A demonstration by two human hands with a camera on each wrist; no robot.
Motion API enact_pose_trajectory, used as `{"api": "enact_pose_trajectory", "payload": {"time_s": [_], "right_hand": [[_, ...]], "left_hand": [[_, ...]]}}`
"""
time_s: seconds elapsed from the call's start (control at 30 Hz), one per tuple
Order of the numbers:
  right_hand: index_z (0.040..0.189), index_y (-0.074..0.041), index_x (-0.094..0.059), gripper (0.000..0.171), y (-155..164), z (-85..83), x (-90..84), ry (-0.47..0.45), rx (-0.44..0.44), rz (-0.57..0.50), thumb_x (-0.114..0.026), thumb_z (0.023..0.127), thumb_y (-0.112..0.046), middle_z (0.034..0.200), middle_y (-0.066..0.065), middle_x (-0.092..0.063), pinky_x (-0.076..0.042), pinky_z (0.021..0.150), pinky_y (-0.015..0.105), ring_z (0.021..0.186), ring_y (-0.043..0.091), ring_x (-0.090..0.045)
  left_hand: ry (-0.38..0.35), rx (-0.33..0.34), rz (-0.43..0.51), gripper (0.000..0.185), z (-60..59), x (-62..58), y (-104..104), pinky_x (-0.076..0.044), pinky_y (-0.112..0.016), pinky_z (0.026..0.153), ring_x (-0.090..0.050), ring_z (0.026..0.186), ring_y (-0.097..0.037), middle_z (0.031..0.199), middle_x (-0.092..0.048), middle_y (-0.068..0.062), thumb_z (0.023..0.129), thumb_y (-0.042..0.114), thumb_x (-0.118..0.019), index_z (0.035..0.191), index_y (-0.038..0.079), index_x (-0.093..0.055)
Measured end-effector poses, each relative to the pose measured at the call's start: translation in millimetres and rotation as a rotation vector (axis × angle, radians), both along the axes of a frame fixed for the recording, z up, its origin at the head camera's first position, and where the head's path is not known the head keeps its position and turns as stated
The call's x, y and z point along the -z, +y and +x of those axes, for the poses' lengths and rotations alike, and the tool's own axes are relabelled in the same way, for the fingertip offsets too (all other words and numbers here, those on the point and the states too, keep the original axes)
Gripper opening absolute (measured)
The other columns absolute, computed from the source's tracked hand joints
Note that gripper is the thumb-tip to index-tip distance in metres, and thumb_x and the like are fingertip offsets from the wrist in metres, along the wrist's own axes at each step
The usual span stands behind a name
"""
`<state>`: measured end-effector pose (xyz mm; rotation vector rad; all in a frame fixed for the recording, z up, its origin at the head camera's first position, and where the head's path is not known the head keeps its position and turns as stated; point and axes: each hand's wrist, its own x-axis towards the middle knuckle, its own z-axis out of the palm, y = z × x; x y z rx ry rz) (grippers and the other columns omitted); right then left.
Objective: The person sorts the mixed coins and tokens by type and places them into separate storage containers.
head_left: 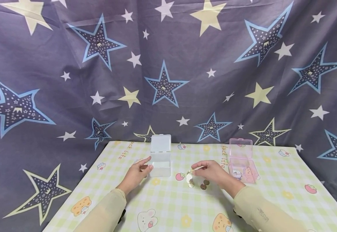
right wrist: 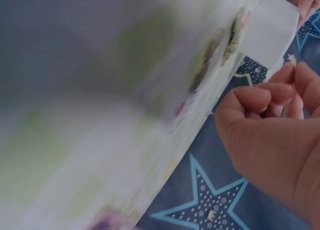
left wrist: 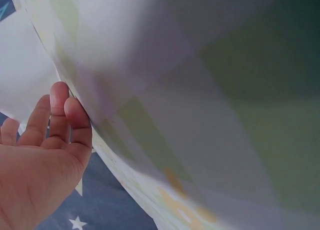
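Note:
My right hand [head_left: 210, 172] pinches a small, thin gold coin [right wrist: 293, 62] between thumb and fingertip, above the tabletop. Below it lie several shiny gold coins [head_left: 189, 178], partly overlapping. Just to their right are brownish coins [head_left: 203, 186]. A white translucent plastic box [head_left: 161, 169] stands left of the coins with its lid [head_left: 161, 143] raised at the back. At the left side of this box is my left hand [head_left: 136, 174], its loosely bent fingers against or very close to the wall; exact contact is hard to tell.
A pink transparent box [head_left: 242, 170] with its lid up stands to the right, behind my right forearm, with printed figures showing in or through it. A checked cloth [head_left: 168, 206] covers the table. Behind the far edge hangs a dark star-patterned curtain [head_left: 180, 48].

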<state>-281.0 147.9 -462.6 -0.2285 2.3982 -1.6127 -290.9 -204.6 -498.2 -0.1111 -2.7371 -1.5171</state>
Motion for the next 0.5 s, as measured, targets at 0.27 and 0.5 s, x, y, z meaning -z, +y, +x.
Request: {"api": "enact_pose_trajectory", "payload": {"time_s": [0.27,0.5], "right_hand": [[0.118,-0.005,-0.079,0.028,-35,-13.7,-9.2,0.03,0.038,-0.037,-0.082,0.095,-0.02,0.099,0.002,-0.08,-0.055,0.095,0.036,0.093,0.014,-0.071],[0.117,-0.004,-0.079,0.025,-62,-23.0,-8.9,0.077,0.007,-0.051,-0.081,0.096,-0.018,0.101,0.006,-0.082,-0.058,0.095,0.036,0.092,0.011,-0.073]], "left_hand": [[-0.002,-0.008,-0.003,0.056,0.3,-0.7,1,-0.063,-0.04,0.092,-0.072,0.124,-0.033,0.155,-0.057,-0.02,0.107,0.032,-0.069,0.16,0.02,-0.053],[0.0,-0.007,-0.003,0.056,0.0,0.0,0,-0.063,-0.039,0.091,-0.072,0.123,-0.033,0.156,-0.056,-0.02,0.107,0.032,-0.069,0.159,0.02,-0.053]]}}
